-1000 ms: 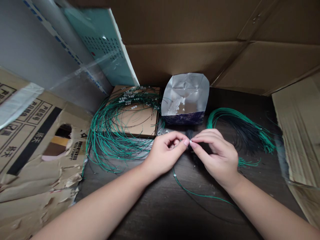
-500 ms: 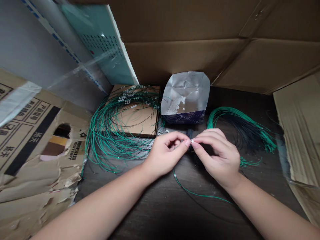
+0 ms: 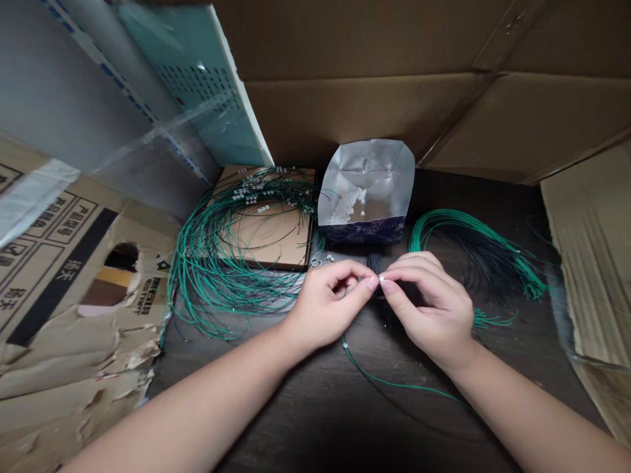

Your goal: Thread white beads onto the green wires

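Observation:
The fingertips of both hands meet in the middle, in front of the foil bag. My right hand (image 3: 434, 302) is closed in a pinch on a small white bead (image 3: 381, 278). My left hand (image 3: 330, 295) pinches thumb to forefinger against it, on a thin wire whose tip is hidden by the fingers. From under the left hand a green wire (image 3: 394, 383) with a white bead (image 3: 346, 345) on it curves away to the right over the dark table, a black strand beside it. Beyond the hands, the open foil bag (image 3: 382, 174) holds several white beads (image 3: 349, 205).
A tangle of green and black wires (image 3: 197, 282) with white beads lies on and around a flat cardboard box (image 3: 290, 240). A bundle of green and black wires (image 3: 434, 220) rests at right. Cardboard walls (image 3: 345, 112) enclose the dark table (image 3: 296, 420).
Both pinched fingertips have shifted very slightly to the right, the white bead with them. Otherwise the hands and wires look almost the same.

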Available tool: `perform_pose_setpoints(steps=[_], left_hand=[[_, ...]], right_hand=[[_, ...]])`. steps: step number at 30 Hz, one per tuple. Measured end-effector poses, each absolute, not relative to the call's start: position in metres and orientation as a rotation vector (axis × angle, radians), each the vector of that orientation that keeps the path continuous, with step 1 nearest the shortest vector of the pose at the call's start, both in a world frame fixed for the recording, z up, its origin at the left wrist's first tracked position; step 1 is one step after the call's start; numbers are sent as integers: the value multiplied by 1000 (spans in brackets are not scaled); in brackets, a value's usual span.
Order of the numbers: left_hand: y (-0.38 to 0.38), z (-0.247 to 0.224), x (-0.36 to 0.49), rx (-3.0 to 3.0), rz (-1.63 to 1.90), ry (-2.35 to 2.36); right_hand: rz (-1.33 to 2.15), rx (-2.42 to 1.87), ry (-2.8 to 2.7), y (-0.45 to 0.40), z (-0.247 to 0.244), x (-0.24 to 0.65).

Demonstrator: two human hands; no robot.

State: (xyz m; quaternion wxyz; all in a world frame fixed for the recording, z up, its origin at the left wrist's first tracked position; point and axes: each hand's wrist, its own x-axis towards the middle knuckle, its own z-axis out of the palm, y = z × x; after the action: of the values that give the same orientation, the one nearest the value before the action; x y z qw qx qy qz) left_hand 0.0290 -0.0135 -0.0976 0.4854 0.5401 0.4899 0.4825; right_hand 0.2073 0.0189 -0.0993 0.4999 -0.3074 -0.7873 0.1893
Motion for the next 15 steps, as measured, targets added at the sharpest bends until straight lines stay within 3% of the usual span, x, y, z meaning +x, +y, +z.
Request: perform_pose_setpoints(steps=[15], left_hand=[[-12, -96, 28, 1300, 1202, 1190]], right_hand=[[306, -727, -1974, 21, -98, 209]])
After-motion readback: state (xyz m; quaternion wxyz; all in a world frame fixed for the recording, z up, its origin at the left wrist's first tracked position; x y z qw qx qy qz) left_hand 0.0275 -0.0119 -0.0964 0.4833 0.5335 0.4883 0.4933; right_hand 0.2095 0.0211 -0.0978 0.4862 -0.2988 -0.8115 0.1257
